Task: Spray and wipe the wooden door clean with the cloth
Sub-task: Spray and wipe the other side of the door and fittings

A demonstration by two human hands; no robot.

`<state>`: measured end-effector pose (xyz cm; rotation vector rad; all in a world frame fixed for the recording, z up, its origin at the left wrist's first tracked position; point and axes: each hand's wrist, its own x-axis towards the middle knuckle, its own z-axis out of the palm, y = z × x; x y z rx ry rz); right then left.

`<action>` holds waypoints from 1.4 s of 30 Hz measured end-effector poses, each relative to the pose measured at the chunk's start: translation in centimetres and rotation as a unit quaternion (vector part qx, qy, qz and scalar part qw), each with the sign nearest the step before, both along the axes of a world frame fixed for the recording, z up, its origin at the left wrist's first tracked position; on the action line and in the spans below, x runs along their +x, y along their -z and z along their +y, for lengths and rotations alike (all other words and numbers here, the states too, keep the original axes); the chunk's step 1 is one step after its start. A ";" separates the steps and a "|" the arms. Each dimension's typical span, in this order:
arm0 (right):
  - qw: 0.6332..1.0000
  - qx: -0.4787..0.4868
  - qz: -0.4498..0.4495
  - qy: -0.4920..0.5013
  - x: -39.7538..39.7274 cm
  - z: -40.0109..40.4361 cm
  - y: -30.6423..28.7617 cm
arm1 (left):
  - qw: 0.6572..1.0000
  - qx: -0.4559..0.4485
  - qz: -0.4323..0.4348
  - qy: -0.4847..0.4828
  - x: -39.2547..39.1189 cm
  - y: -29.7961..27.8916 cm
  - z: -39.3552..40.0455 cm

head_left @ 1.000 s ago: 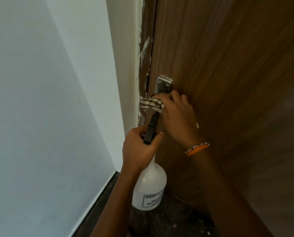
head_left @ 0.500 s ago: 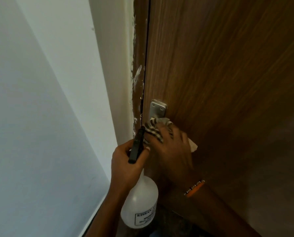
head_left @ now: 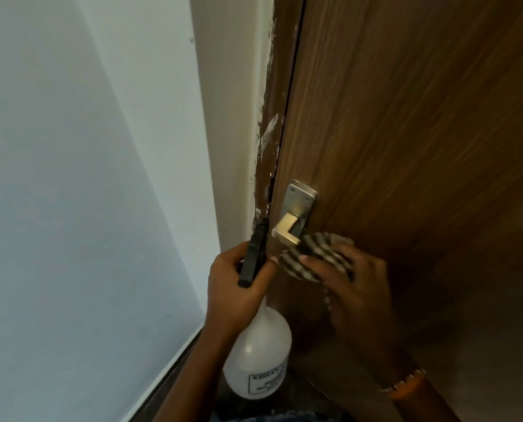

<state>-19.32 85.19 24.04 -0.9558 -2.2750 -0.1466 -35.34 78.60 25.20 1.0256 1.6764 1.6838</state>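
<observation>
The brown wooden door [head_left: 406, 147] fills the right side, its left edge meeting a paint-smeared brown door frame [head_left: 270, 123] along a thin dark gap; beyond that stands a white wall [head_left: 86, 178], leaving a narrow corner down to the dark floor [head_left: 168, 388]. A silver metal lever handle [head_left: 293, 217] juts out near that edge. Just below the handle, the right hand [head_left: 354, 287] presses a black-and-white striped cloth [head_left: 315, 257] flat against the door, fingers curled over the bunched fabric (an orange bracelet [head_left: 406, 385] shows at the wrist). Beside it, the left hand [head_left: 238, 287] grips the neck of a white plastic spray bottle [head_left: 258, 354], its black trigger head [head_left: 254, 254] pointing up along the frame.
</observation>
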 end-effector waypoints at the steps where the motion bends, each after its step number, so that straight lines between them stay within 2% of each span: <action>1: 0.999 -0.001 0.044 0.015 0.5 -0.1 -0.1 | 1.000 0.003 0.004 0.011 -0.2 0.1 0.2; 3: 0.994 0.015 0.108 0.031 0.7 -0.1 -1.2 | 1.000 0.000 0.016 0.026 -0.7 0.2 0.5; 5: 0.991 0.074 0.109 0.031 -0.5 0.7 -3.1 | 0.999 -0.003 0.024 0.039 -1.3 0.1 0.7; 8: 0.988 0.149 0.023 0.038 -4.1 2.8 -5.5 | 0.998 0.006 0.030 0.062 -2.5 -0.5 0.7; 12: 0.973 0.174 -0.144 0.041 -8.4 4.2 -5.2 | 0.996 0.023 0.023 0.087 -3.9 -1.0 0.7; 14: 0.967 0.180 -0.175 0.044 -8.6 4.2 -4.9 | 0.994 0.028 0.028 0.098 -4.2 -1.0 0.7; 19: 0.970 0.135 -0.193 0.057 -5.7 3.3 -4.6 | 0.991 0.030 0.051 0.117 -4.2 -0.8 0.6; 25: 0.982 -0.036 -0.148 0.113 -3.3 1.2 -5.2 | 0.988 0.033 0.049 0.142 -3.8 -0.6 -0.1; 28: 0.989 -0.082 -0.056 0.107 -3.0 0.6 -6.5 | 0.987 0.039 0.057 0.144 -3.7 -0.5 -0.3; 30: 0.995 -0.050 0.029 0.084 -3.6 0.4 -6.8 | 0.988 0.039 0.053 0.137 -3.6 -0.6 -0.2; 31: 0.997 -0.030 0.037 0.069 -4.2 0.6 -6.8 | 0.989 0.039 0.050 0.131 -3.6 -0.6 -0.2; 35: 0.995 0.057 -0.080 0.034 -7.3 3.2 -4.6 | 0.992 0.047 0.034 0.113 -3.4 -0.6 0.0; 38: 0.996 0.045 -0.072 0.005 -7.9 4.2 -4.8 | 0.993 0.068 0.031 0.096 -3.0 -0.4 0.1; 40: 0.993 0.026 -0.103 -0.043 -6.6 4.0 -5.5 | 0.993 0.080 0.028 0.088 -2.6 -0.2 0.2; 42: 0.989 -0.036 -0.123 -0.069 -4.4 3.7 -5.9 | 0.993 0.082 0.029 0.084 -2.2 -0.1 0.5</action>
